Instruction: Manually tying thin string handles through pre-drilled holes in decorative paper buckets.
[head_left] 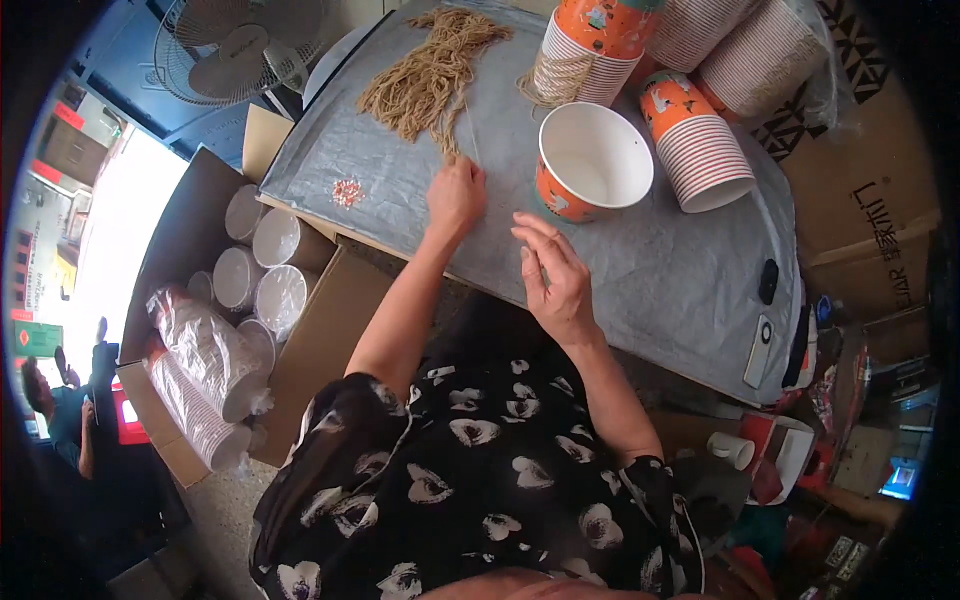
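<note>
My left hand point(457, 197) is closed on the near end of a tan cord bundle point(425, 75), which spreads away across the grey-covered table point(680, 280). A thin strand rises beside the fist. To its right, my right hand point(560, 285) hovers over the table's near edge, thumb and fingers apart, with nothing visible in it. Just beyond it stands a single orange patterned paper bucket point(596, 160), its white inside facing up. Farther back, a stack of nested paper buckets point(582, 65) has tan cord looped at its left side.
Another bucket stack point(700, 150) lies tilted at the right. Small orange-white bits point(347, 193) dot the table's left. Left of the table, an open carton point(335, 330) holds wrapped bucket stacks. A fan point(240, 55) stands behind; a white remote-like device point(760, 350) lies at right.
</note>
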